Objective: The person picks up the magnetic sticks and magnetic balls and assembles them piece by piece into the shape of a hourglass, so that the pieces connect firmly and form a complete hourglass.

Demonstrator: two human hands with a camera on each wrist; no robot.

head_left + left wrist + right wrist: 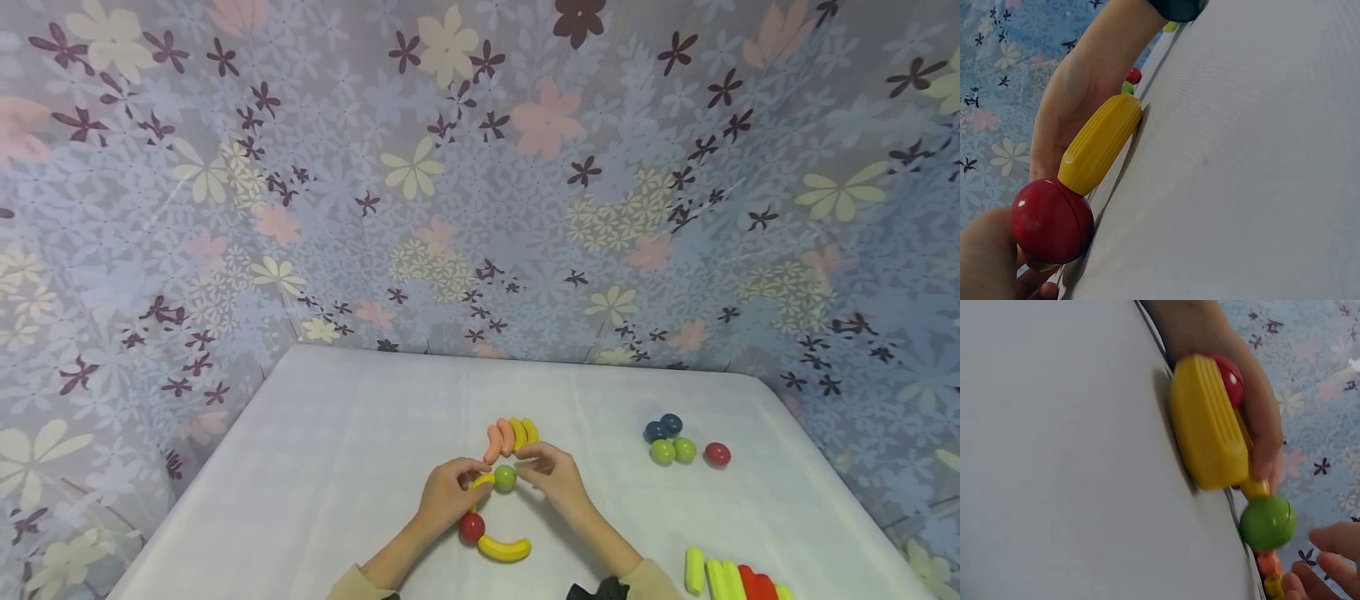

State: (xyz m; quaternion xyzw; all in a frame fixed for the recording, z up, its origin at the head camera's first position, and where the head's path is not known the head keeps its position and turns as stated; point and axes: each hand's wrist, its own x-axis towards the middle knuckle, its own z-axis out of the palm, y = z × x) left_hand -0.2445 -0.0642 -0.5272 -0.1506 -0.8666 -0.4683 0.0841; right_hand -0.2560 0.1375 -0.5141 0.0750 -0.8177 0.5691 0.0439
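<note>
My left hand (446, 498) pinches a yellow toy banana (484, 480), part of it covered by the fingers. Right beside that banana's end sits a green ball (506, 477), glossy and round. Around the ball's other side is my right hand (557, 485), its fingers loosely bent and apart from the ball in the right wrist view. Below the left hand lie a red ball (472, 527) and a second yellow toy banana (505, 549), end against the ball. The left wrist view shows that ridged banana (1100, 144) close against the red ball (1052, 222).
Beyond the hands, orange curved pieces (492, 444) and yellow curved pieces (530, 430) stand in a row. Blue balls (656, 431), green balls (684, 450) and a red ball (717, 454) lie at right. Several yellow-green and red sticks (695, 571) are at front right.
</note>
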